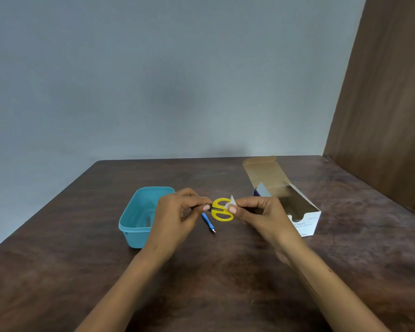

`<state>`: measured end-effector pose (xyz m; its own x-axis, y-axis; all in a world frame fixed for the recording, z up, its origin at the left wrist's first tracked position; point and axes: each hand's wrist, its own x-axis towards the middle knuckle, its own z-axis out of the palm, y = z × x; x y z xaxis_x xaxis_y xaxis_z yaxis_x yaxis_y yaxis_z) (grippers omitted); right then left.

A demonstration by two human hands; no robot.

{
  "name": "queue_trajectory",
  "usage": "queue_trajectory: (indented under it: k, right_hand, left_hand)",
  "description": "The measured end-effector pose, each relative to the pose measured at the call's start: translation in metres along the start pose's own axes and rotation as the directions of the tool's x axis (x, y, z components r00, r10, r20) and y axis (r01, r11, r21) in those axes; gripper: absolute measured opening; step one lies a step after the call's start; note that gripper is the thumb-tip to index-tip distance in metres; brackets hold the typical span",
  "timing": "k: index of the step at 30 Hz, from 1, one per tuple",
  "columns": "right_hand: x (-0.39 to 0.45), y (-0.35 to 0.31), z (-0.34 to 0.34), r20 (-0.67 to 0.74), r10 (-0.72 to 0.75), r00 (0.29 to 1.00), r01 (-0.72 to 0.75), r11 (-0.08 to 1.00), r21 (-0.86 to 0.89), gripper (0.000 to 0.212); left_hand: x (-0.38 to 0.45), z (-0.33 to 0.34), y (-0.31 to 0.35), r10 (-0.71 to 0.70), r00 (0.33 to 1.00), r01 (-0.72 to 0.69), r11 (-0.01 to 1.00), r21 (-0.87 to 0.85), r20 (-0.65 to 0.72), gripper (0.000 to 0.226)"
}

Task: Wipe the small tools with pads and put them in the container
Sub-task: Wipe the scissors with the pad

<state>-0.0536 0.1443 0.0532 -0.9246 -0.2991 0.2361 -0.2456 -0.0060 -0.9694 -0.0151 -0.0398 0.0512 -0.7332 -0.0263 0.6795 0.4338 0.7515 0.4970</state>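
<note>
My left hand [177,212] pinches one end of a thin dark tool [216,208]. My right hand [261,214] pinches a small white pad [231,202] around the tool's other end. Right behind the tool are the yellow handles of small scissors [222,217]; I cannot tell whether the dark tool is part of them or separate. A blue-handled pointed tool [207,221] lies on the table just below my hands. The open teal container [134,226] stands to the left, partly hidden by my left hand.
An open cardboard box of swabs [304,219] lies on its side at the right, its flap pointing away. The dark wooden table [213,283] meets a grey wall behind and a brown wooden panel [388,92] on the right.
</note>
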Motion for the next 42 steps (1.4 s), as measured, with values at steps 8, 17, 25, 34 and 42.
queue_trajectory:
  k: [8,17,25,34,42]
  right_hand:
    - [-0.001,-0.003,-0.003,-0.084,0.051,0.995,-0.039,0.989,0.14,0.018]
    - [-0.001,-0.008,-0.003,0.081,0.122,0.989,-0.143,0.929,0.341,0.022]
    - [0.001,-0.01,-0.004,0.208,0.235,0.949,-0.31,0.809,0.5,0.021]
    - [0.003,0.0,0.0,-0.202,-0.032,0.979,0.071,0.979,0.191,0.024]
    - [0.002,0.001,0.003,-0.196,-0.158,0.968,0.178,0.98,0.086,0.032]
  left_hand:
    - [0.002,-0.003,0.002,-0.131,0.987,0.15,0.961,-0.233,0.095,0.013]
    - [0.002,-0.005,0.008,-0.292,0.936,0.351,0.795,-0.495,0.194,0.015]
    - [0.002,-0.004,0.01,-0.311,0.925,0.38,0.758,-0.531,0.219,0.016]
    - [0.002,0.0,0.013,-0.398,0.897,0.433,0.699,-0.569,0.194,0.011]
    - [0.0,0.005,0.014,-0.454,0.874,0.466,0.683,-0.562,0.174,0.014]
